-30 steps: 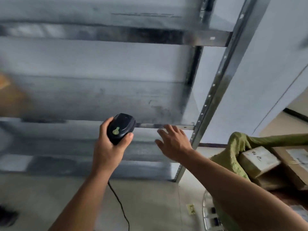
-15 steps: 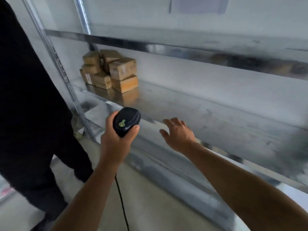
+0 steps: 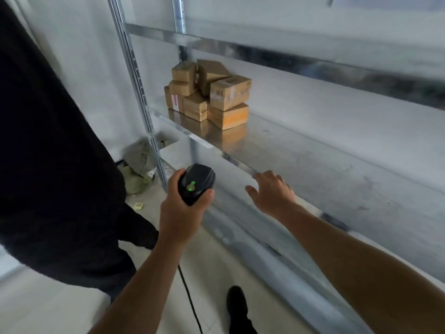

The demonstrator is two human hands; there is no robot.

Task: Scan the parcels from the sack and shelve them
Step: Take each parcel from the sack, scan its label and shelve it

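Observation:
My left hand (image 3: 179,210) grips a black handheld scanner (image 3: 197,183) with a green light, its cable hanging down to the floor. My right hand (image 3: 271,194) is open and empty, fingers spread over the front edge of the metal shelf (image 3: 301,155). Several brown cardboard parcels (image 3: 209,92) sit stacked at the far left end of that shelf, well beyond both hands. The sack of parcels is out of view.
A person in black clothing (image 3: 53,153) stands close on my left. A perforated shelf upright (image 3: 134,78) rises ahead, with a green-grey crumpled bag (image 3: 137,165) on the floor at its foot. Another shelf level runs below. My dark shoe (image 3: 237,304) shows on the tiled floor.
My view has swung left, from the shelf's right end and the green sack to its left end with the stacked parcels. Both hands keep their pose; the right one now reaches the shelf edge.

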